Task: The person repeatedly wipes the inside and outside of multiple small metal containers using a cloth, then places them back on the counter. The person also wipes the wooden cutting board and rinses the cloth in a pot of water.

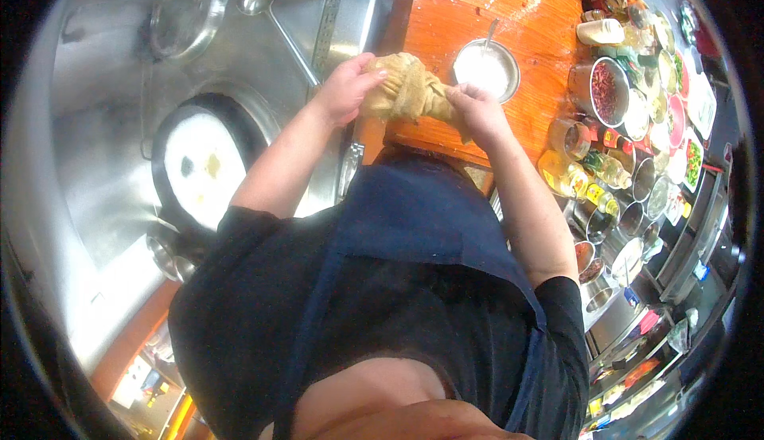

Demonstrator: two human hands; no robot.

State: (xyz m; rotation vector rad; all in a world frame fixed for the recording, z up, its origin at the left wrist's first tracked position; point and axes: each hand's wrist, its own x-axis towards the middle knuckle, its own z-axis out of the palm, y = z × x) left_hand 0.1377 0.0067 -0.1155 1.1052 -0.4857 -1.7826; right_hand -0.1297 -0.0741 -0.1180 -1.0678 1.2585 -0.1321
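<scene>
A bunched, twisted yellowish-tan cloth (412, 89) is stretched between both of my hands, above the near left edge of an orange-brown wooden board (525, 28). My left hand (349, 88) grips its thick, folded end. The narrower end is in the fist of my right hand (476, 112), with a bit of fabric hanging below. Just beyond my right hand, a round metal bowl (512, 76) stands on the board. Its contents look bright white, and a spoon handle (492, 33) sticks up from it.
Left of me, a dark wok (167, 195) with a glaring white interior sits in the steel cooktop (107, 94). A metal ladle (280, 28) and a round metal pan (188, 16) lie beyond it. Oil bottles (564, 174) and bowls, including chopped red food (607, 91), crowd the right.
</scene>
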